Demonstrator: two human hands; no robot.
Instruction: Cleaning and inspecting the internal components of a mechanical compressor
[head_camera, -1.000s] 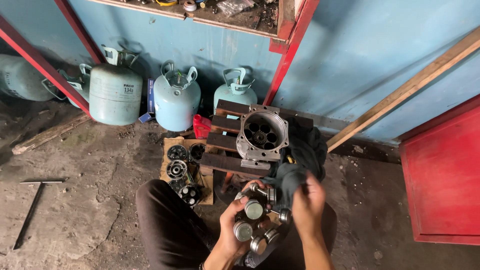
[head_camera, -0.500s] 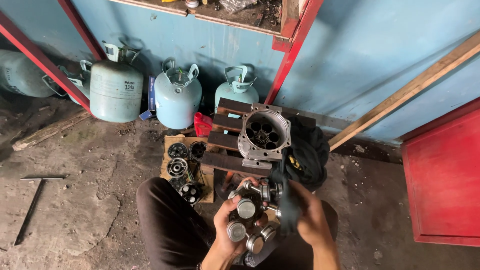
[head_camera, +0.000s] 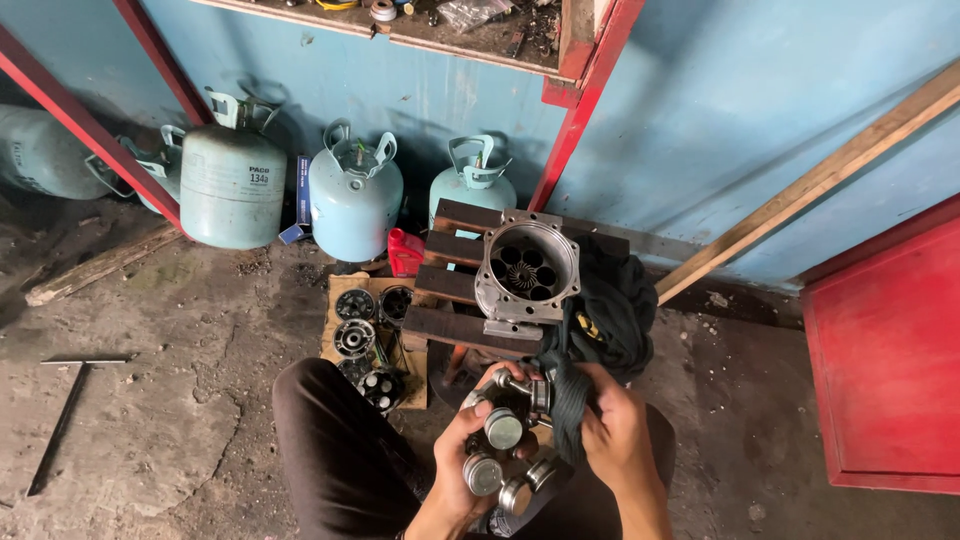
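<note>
My left hand (head_camera: 455, 470) grips a metal piston assembly (head_camera: 503, 450) with several round piston heads, held over my lap. A dark rag (head_camera: 568, 405) is in my right hand (head_camera: 615, 435), pressed against the assembly's right side. Just beyond my hands, a round metal cylinder housing (head_camera: 527, 270) with several bores lies on a slatted wooden stool (head_camera: 450, 290). The rag trails up into a dark cloth heap (head_camera: 612, 310) on the stool's right end.
Small round metal parts (head_camera: 365, 335) lie on cardboard left of the stool. Three pale gas cylinders (head_camera: 355, 195) stand against the blue wall, beside a red can (head_camera: 405, 252). A T-handle wrench (head_camera: 65, 410) lies on the dirt floor at left. A red cabinet (head_camera: 885, 360) stands right.
My right hand came down from above the assembly and now presses the rag to its right side. My left hand has kept hold and tilted the assembly slightly.
</note>
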